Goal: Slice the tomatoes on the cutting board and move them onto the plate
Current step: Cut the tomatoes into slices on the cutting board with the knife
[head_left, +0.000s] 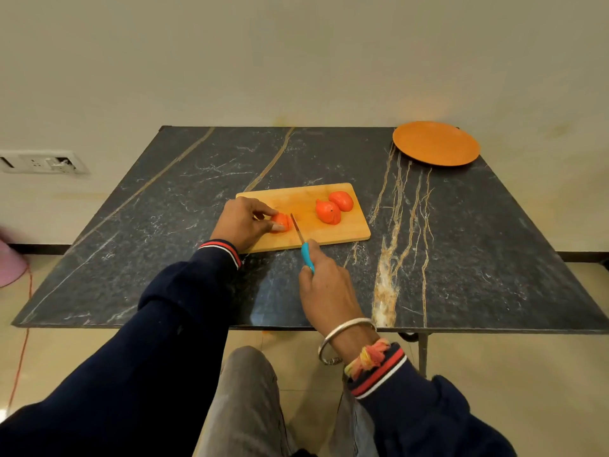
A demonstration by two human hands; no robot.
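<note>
The left hand (245, 222) rests on the near left end of the board (329, 235), its fingers and thumb curled round a tomato (282, 222) and holding it down on the wood. The right hand (324, 285) grips the blue handle of a knife (304, 249), one finger stretched along the handle's top. The blade slants up and away across the board's near edge, and its tip is just beside the held tomato, on that tomato's right. Whether the edge touches the fruit I cannot tell. A second tomato (327, 211) and a third tomato (341, 201) lie touching each other on the far right part of the board, apart from the held one. The orange plate (435, 143) sits at the far right corner of the table (164, 242), well apart from the board. The table is dark stone with tan veins. A silver bangle (342, 338) and a thread band circle the right wrist, and both sleeves are navy with striped cuffs
</note>
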